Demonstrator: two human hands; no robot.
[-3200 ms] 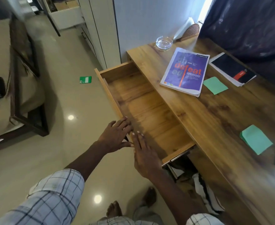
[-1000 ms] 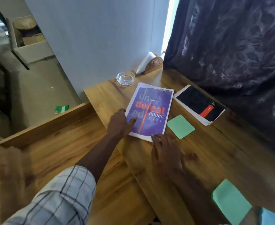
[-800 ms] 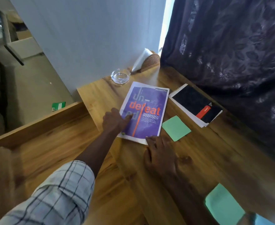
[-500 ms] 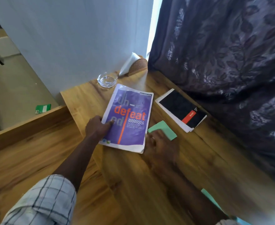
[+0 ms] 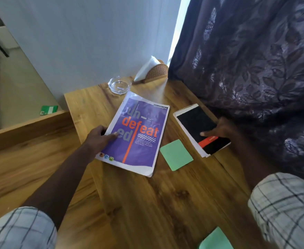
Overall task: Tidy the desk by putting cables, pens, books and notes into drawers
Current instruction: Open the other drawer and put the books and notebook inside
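A purple book (image 5: 138, 133) with orange lettering lies on the wooden desk (image 5: 147, 203). My left hand (image 5: 99, 139) grips its left edge, thumb on the cover. To its right lies a black spiral notebook (image 5: 194, 119) with a red band. My right hand (image 5: 221, 130) holds the notebook's right edge, thumb pressed on the cover. A green sticky note (image 5: 176, 154) lies between the two books. Another green note (image 5: 215, 239) shows at the bottom edge. The open wooden drawer (image 5: 27, 150) lies to the left, below the desk top.
A glass ashtray (image 5: 119, 85) and a woven napkin holder (image 5: 154, 71) with white napkins stand at the desk's far end by the wall. A dark patterned curtain (image 5: 255, 60) hangs along the right side. A green and white card (image 5: 49, 109) lies on the floor.
My right hand moved from the green note by the purple book over to the black notebook and took hold of it. My left hand kept its hold on the purple book. The camera moved closer.
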